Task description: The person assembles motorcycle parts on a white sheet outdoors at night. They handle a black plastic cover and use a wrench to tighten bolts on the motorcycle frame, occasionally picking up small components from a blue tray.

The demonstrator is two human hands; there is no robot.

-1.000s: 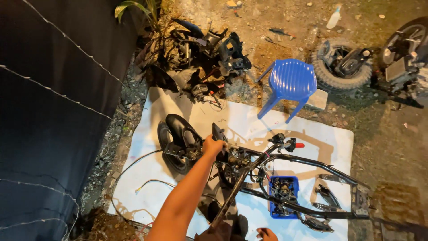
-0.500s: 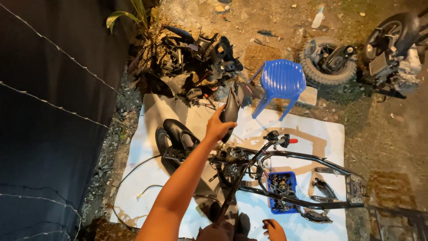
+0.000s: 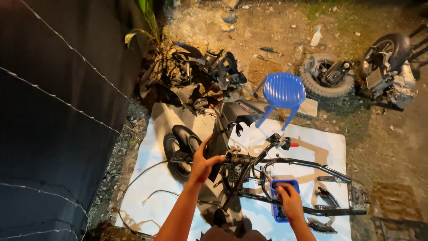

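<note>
From the head camera, the left hand (image 3: 203, 163) has its grip clenched on a black plastic motorcycle body panel (image 3: 229, 122) raised over the bare black tubular motorcycle frame (image 3: 307, 166) on the white floor sheet (image 3: 154, 187), while the right hand (image 3: 289, 200) grasps the frame's near tube beside a blue plastic parts tray (image 3: 278, 216), the blue plastic stool (image 3: 284, 90) farther off.

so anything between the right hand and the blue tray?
Nothing visible. The right hand already rests on the blue tray, just behind the black frame tube. The left hand grips the black body panel.
</note>
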